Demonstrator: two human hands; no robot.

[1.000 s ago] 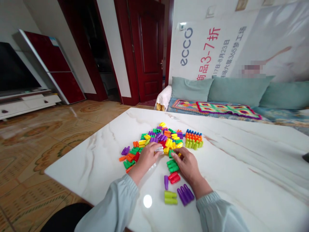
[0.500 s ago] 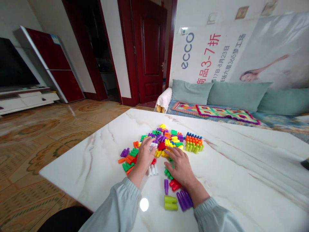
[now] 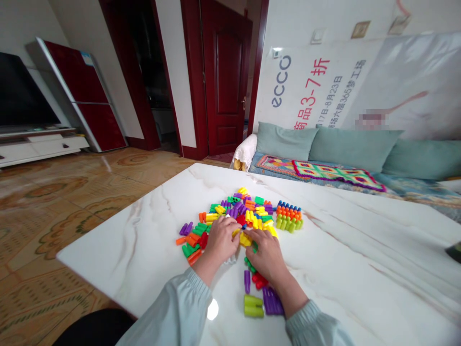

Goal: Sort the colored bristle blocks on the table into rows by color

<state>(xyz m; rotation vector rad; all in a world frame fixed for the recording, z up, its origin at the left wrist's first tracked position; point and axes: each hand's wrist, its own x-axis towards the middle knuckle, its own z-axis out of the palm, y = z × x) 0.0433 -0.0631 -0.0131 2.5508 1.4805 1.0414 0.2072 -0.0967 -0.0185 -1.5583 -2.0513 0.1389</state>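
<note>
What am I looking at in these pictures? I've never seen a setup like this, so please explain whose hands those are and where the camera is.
There's no machine here, just a person's bare left hand and right hand. The view comes from one camera worn on that person's head, looking forward and down.

On the white marble-patterned table lies a loose pile of colourful plastic toy building blocks. Right of it sits a neat cluster in blue, orange and lime-green rows. Nearer the person are a lime-green block and a narrow purple block.

The fingertips of both hands are close together at yellow blocks on the pile's near side; I can't tell how firmly anything is gripped.
</note>
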